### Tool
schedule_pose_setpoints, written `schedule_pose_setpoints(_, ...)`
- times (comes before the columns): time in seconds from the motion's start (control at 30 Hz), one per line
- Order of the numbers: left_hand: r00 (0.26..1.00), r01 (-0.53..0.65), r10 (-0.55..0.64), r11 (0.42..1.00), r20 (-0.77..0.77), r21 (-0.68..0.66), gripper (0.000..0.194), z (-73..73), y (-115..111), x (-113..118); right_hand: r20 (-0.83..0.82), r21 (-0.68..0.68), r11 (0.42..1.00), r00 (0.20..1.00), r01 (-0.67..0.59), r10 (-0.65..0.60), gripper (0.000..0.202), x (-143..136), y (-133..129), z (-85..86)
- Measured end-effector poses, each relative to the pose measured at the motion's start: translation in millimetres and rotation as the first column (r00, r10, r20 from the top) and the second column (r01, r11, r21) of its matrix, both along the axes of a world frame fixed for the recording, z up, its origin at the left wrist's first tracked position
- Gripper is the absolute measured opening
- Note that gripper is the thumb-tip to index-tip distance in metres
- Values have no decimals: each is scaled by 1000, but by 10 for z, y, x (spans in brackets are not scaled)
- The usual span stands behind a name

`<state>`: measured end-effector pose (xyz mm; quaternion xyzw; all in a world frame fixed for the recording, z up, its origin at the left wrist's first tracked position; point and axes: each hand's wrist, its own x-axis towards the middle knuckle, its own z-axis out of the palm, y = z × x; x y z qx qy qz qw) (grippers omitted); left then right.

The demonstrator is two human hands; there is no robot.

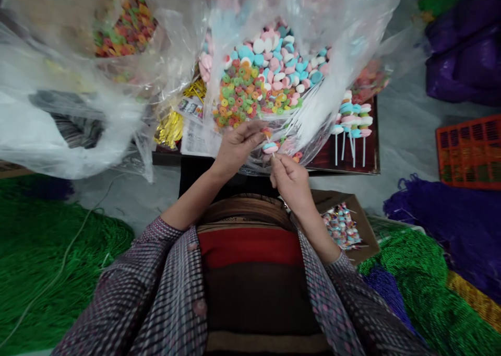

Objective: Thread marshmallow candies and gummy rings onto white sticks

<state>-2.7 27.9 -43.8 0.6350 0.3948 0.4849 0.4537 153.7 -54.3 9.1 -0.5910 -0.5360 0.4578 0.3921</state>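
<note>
My right hand (290, 177) is closed, with thumb and finger pinching a white stick (273, 156) low down. A pink, white and blue marshmallow (270, 147) is threaded on that stick. Just above it, my left hand (241, 143) pinches an orange-red gummy ring (266, 132) at the stick's upper end; its fingers partly cover the ring. Beyond both hands, an open clear bag holds loose gummy rings (238, 92) and pastel marshmallows (287, 58). A bundle of white sticks (313, 110) lies at the bag's right side.
Several finished marshmallow skewers (355, 118) lie on the dark table's (324, 163) right end. Gold twist ties (171, 127) are at left. A cardboard box (366, 230) of wrapped sweets sits below right. An orange crate (467, 152) and green strands (50, 251) flank the floor.
</note>
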Motion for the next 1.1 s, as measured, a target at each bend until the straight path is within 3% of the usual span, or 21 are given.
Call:
schedule_pose_setpoints(0.1,999,10,-9,999,47,-33,34,24,-22,25,94,91,995,994,42,-50,34,-3,1,-21)
schedule_pose_setpoints(0.3,996,47,-38,991,78,-125,33,139,-47,-1,123,154,986,989,68,-88,29,-24,-17,-56)
schedule_pose_setpoints(0.63,912,137,-16,954,409,-268,37,114,-31,7,83,224,972,993,68,-89,31,-12,-20,-171)
schedule_pose_setpoints(0.77,936,104,-10,963,353,-250,31,88,-31,20,-5,144,989,1000,19,-18,36,6,10,-159)
schedule_pose_setpoints(0.9,983,29,-2,989,186,-143,33,53,-28,35,-30,63,996,997,-67,69,44,68,65,-171)
schedule_pose_setpoints(1.1,976,-166,170,985,135,-42,33,14,186,-51,-33,-5,996,996,-88,88,47,187,28,-166)
